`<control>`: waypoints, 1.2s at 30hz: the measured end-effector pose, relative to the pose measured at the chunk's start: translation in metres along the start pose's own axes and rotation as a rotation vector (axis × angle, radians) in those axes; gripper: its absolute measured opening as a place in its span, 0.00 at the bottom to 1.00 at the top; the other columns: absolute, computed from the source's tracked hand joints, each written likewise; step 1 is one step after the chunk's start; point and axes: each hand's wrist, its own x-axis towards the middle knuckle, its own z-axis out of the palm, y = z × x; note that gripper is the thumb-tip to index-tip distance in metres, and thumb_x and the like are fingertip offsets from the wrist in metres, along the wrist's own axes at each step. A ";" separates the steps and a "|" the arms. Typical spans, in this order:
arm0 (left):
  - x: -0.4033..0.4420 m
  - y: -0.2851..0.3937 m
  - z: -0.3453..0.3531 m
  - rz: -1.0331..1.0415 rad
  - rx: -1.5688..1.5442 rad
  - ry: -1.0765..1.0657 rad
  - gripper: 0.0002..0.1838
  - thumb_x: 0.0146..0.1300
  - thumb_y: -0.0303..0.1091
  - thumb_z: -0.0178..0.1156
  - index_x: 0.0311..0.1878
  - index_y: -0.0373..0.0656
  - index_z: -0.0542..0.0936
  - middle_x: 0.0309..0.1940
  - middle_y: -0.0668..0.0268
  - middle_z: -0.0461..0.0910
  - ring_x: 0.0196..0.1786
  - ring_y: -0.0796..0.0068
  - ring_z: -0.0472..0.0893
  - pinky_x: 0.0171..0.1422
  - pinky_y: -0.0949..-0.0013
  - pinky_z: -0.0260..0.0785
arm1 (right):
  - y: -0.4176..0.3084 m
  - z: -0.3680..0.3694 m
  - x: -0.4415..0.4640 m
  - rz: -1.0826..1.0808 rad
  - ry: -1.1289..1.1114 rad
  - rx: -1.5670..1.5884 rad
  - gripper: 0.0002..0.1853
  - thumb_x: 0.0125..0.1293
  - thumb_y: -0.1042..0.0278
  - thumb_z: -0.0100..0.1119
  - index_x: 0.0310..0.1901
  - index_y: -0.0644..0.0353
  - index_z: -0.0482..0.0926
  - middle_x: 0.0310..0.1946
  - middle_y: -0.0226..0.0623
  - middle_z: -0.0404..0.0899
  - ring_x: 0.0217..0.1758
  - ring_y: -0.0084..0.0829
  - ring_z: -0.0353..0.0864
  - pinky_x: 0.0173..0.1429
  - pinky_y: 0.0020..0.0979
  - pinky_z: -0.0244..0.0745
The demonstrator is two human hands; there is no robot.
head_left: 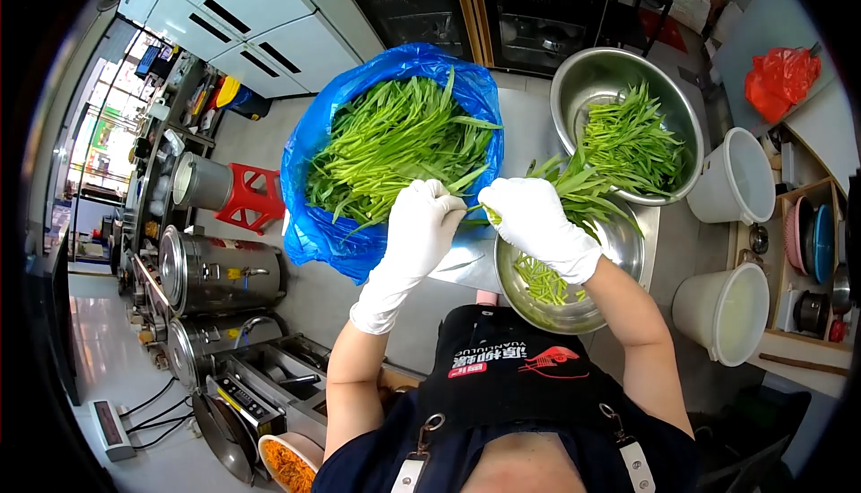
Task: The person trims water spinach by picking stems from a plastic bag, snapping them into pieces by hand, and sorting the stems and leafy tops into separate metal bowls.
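Observation:
My left hand [420,228], in a white glove, is closed in a pinch at the front right of a blue bag [305,224] full of leafy greens [395,143]. Thin stems show between the two hands. My right hand [529,219], gloved too, is wrapped round a bunch of leafy greens [583,190] above a steel bowl [628,242]. Short cut stems [541,279] lie in that bowl. Behind it, a larger steel basin [567,89] holds more leafy greens [632,143].
A knife [462,264] lies on the steel table [525,116] between bag and bowl. White buckets [737,174] stand at the right. A red stool [251,197] and large steel pots [220,269] are at the left, with a fridge [242,26] behind.

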 end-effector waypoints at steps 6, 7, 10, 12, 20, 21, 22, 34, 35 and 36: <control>-0.003 -0.005 0.008 -0.199 -0.126 -0.052 0.04 0.55 0.29 0.68 0.31 0.40 0.83 0.30 0.62 0.77 0.40 0.59 0.77 0.47 0.63 0.69 | 0.001 0.006 -0.003 -0.021 -0.010 -0.035 0.06 0.52 0.71 0.59 0.34 0.56 0.78 0.27 0.38 0.77 0.31 0.40 0.80 0.35 0.39 0.74; -0.003 -0.007 0.010 -0.212 -0.149 -0.060 0.05 0.56 0.29 0.67 0.31 0.39 0.83 0.30 0.61 0.77 0.39 0.60 0.77 0.46 0.64 0.69 | 0.001 0.006 -0.002 -0.018 -0.020 -0.043 0.06 0.52 0.72 0.59 0.34 0.56 0.78 0.27 0.38 0.77 0.31 0.40 0.80 0.35 0.39 0.75; -0.003 -0.012 0.012 -0.267 -0.229 -0.060 0.05 0.58 0.29 0.67 0.32 0.38 0.82 0.29 0.61 0.77 0.38 0.63 0.77 0.45 0.66 0.69 | 0.005 0.011 -0.005 -0.020 -0.014 -0.035 0.06 0.52 0.72 0.59 0.33 0.56 0.78 0.26 0.38 0.77 0.31 0.40 0.80 0.35 0.40 0.75; -0.003 -0.012 0.009 -0.327 -0.299 -0.029 0.06 0.59 0.29 0.66 0.33 0.37 0.81 0.29 0.62 0.77 0.37 0.67 0.77 0.44 0.68 0.69 | 0.010 0.012 -0.007 -0.001 0.005 -0.025 0.04 0.53 0.71 0.59 0.32 0.55 0.78 0.25 0.38 0.76 0.31 0.40 0.80 0.35 0.40 0.75; -0.009 0.006 0.015 -0.435 -0.423 0.136 0.04 0.57 0.25 0.67 0.36 0.37 0.84 0.28 0.63 0.77 0.30 0.70 0.77 0.38 0.70 0.70 | 0.025 0.000 -0.011 0.365 -0.102 0.132 0.06 0.60 0.63 0.58 0.33 0.54 0.81 0.27 0.41 0.81 0.32 0.46 0.82 0.36 0.44 0.75; -0.013 0.009 0.029 -0.479 -0.512 0.213 0.05 0.59 0.25 0.67 0.37 0.35 0.84 0.27 0.66 0.77 0.29 0.76 0.75 0.37 0.74 0.69 | 0.024 0.000 -0.011 0.409 -0.083 0.190 0.07 0.60 0.62 0.58 0.33 0.54 0.81 0.27 0.41 0.82 0.33 0.47 0.82 0.37 0.44 0.75; -0.015 0.015 0.037 -0.619 -0.706 0.242 0.06 0.62 0.27 0.66 0.38 0.34 0.84 0.27 0.70 0.79 0.31 0.83 0.75 0.39 0.77 0.68 | 0.023 0.000 -0.011 0.452 -0.065 0.247 0.08 0.60 0.60 0.58 0.34 0.54 0.81 0.28 0.42 0.82 0.34 0.48 0.82 0.37 0.45 0.75; -0.010 0.017 0.071 -0.821 -0.971 0.367 0.10 0.61 0.30 0.69 0.41 0.32 0.86 0.33 0.71 0.84 0.34 0.85 0.76 0.44 0.79 0.69 | 0.005 0.024 -0.018 0.630 0.004 0.440 0.10 0.61 0.62 0.63 0.37 0.59 0.82 0.28 0.45 0.82 0.32 0.45 0.83 0.37 0.37 0.75; -0.011 0.016 0.072 -0.828 -0.986 0.366 0.10 0.61 0.30 0.69 0.41 0.32 0.86 0.33 0.71 0.84 0.34 0.85 0.76 0.44 0.79 0.69 | 0.005 0.025 -0.017 0.636 -0.007 0.433 0.10 0.61 0.62 0.63 0.38 0.59 0.82 0.28 0.45 0.82 0.32 0.45 0.83 0.38 0.37 0.75; -0.012 0.014 0.073 -0.834 -0.970 0.363 0.10 0.61 0.30 0.69 0.42 0.32 0.86 0.33 0.70 0.84 0.35 0.85 0.76 0.44 0.79 0.69 | 0.004 0.026 -0.017 0.642 -0.018 0.427 0.11 0.61 0.61 0.63 0.38 0.59 0.82 0.29 0.45 0.82 0.33 0.45 0.83 0.38 0.37 0.75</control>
